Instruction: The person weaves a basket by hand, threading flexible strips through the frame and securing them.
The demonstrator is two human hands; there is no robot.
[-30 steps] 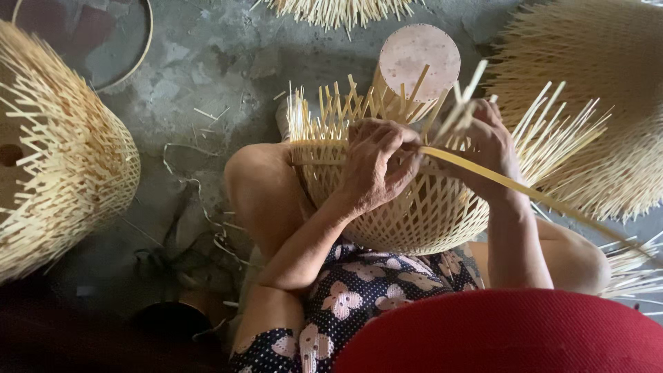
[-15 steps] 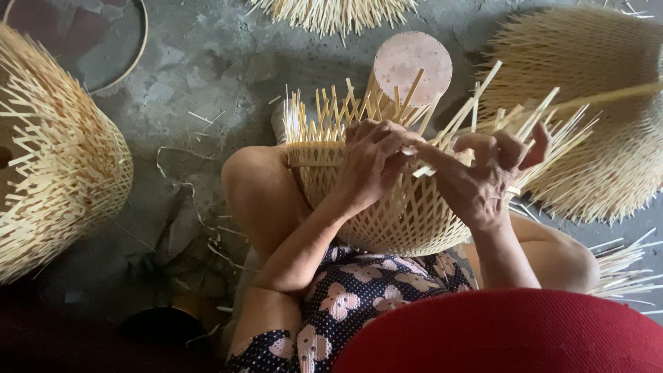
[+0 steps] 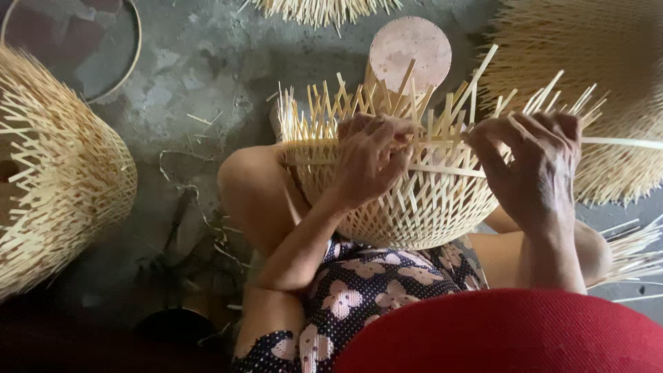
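1. Centrally, a half-woven pale bamboo basket [image 3: 414,200] rests on the person's lap.
2. Left hand [image 3: 373,159] grips its upright splints.
3. Right hand [image 3: 532,166] pinches a long flat bamboo strip [image 3: 621,143] at its rim.

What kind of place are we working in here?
Probably a home basket-weaving workshop, on the ground: a half-woven bamboo basket in the lap, finished baskets around it, and bamboo scraps on the bare concrete floor.
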